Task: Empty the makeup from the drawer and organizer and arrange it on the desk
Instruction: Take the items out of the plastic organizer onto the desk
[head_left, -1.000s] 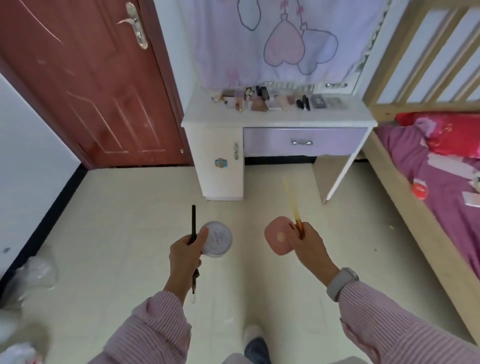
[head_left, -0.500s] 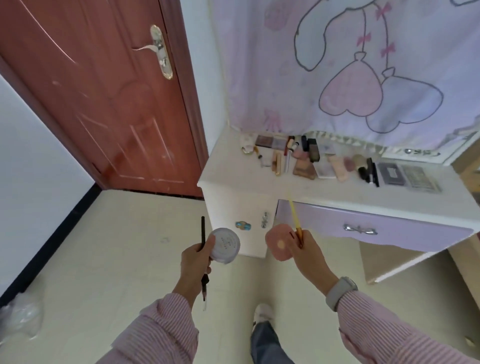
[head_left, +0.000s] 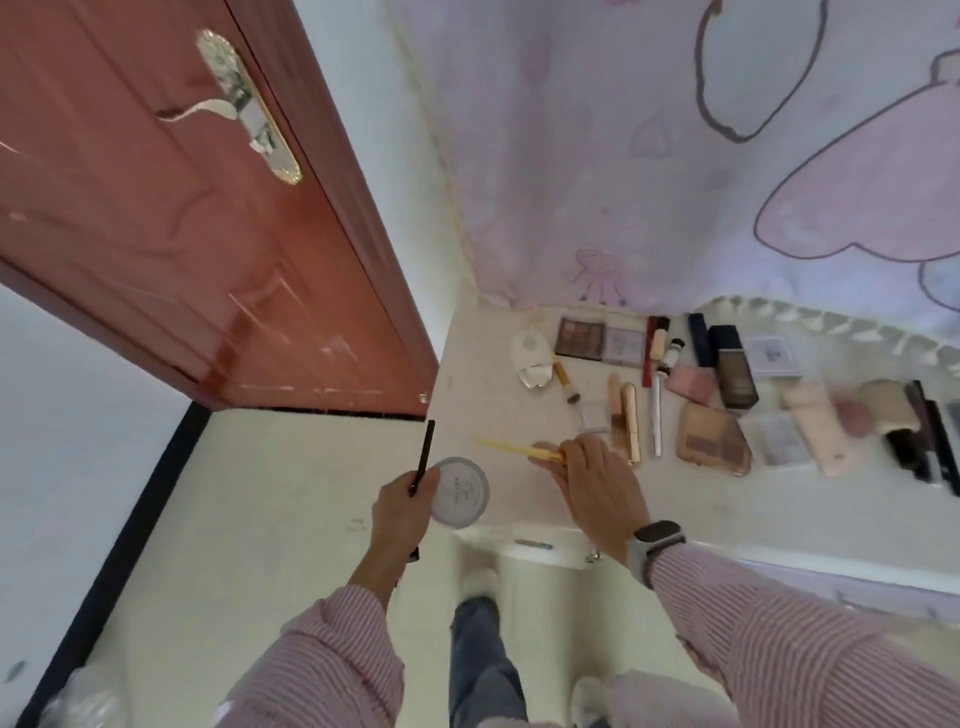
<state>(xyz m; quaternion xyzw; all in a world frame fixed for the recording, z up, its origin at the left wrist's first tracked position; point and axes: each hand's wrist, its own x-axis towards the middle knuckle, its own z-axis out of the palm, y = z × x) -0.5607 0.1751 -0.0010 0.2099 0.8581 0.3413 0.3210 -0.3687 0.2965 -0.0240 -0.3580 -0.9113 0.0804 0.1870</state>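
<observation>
Since light, rigid and slick, best pinched mid-shaft: yellow pencil (head_left: 519, 450) in right hand (head_left: 597, 483) above desk (head_left: 675, 499) front-left corner; round compact (head_left: 460, 491) and black pencil (head_left: 422, 457) gripped by left hand (head_left: 402, 512).

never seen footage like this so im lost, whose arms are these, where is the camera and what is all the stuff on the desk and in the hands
There is no machine here: the camera sits on a person's head, looking forward and down, so the two striped sleeves are that person's own arms. The left hand holds a thin black pencil and a round pale compact. The right hand, with a smartwatch on its wrist, grips a yellow stick-shaped item over the white desk. On the desk lie rows of makeup: an eyeshadow palette, a tan palette, a dark foundation bottle, tubes and brushes. A red-brown door stands to the left, a curtain behind.
</observation>
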